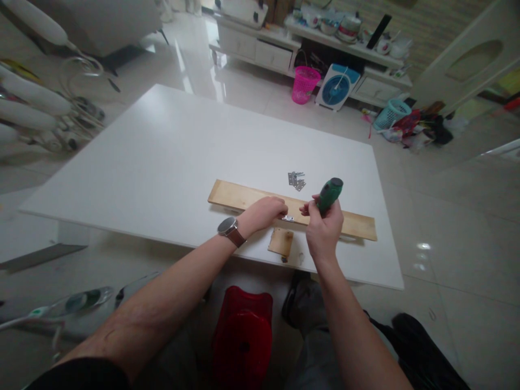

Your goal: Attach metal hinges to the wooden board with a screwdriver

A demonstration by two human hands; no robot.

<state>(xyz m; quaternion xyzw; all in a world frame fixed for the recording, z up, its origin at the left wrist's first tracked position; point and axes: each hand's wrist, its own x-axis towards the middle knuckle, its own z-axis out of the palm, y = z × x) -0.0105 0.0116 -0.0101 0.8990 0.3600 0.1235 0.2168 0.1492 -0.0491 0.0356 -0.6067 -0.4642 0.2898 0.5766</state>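
Note:
A long, narrow wooden board point(244, 196) lies across the white table. My left hand point(266, 210), a watch at its wrist, rests over the board with fingers bent and pressed together at a small metal hinge point(288, 219) on the near edge. In my right hand point(325, 230) is a green-and-black screwdriver point(330, 194), its handle tilted up; the tip is hidden behind the hand. Beyond the board sits a small pile of metal hinges point(299, 185) with screws point(299, 174). Nearer me lies a small square wooden piece point(280, 241).
The white tabletop point(182, 141) extends far to the left. A red stool point(242, 336) stands below its near edge. Across the floor are a pink basket point(305, 85), a blue-and-white fan point(337, 88) and a low white cabinet point(272, 56).

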